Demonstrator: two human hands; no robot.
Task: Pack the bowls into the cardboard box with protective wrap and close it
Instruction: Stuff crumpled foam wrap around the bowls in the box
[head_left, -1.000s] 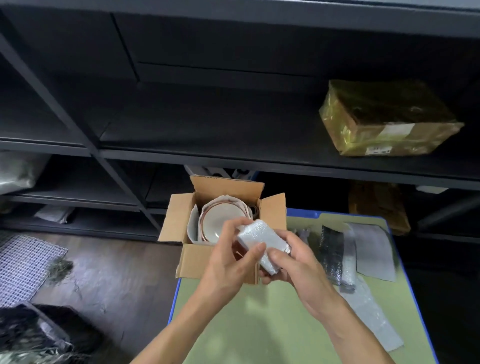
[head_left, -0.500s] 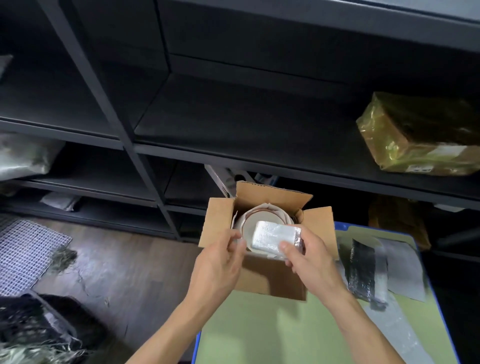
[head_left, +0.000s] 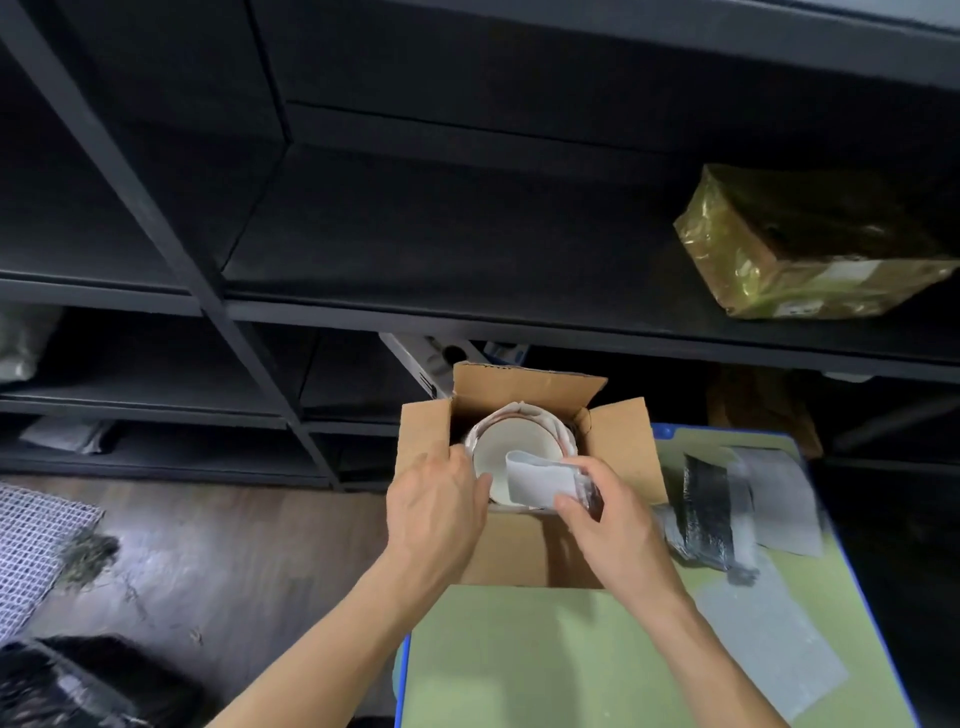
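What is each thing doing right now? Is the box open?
cardboard box: open, flaps up
bowls: inside box, wrapped round the sides
wrap pad: held over bowls
right hand: gripping the pad
left hand: on box edge
gold parcel: closed, on shelf

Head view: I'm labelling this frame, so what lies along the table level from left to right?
Mesh mat → left hand → folded white wrap → right hand → black foil bundle → grey sheet
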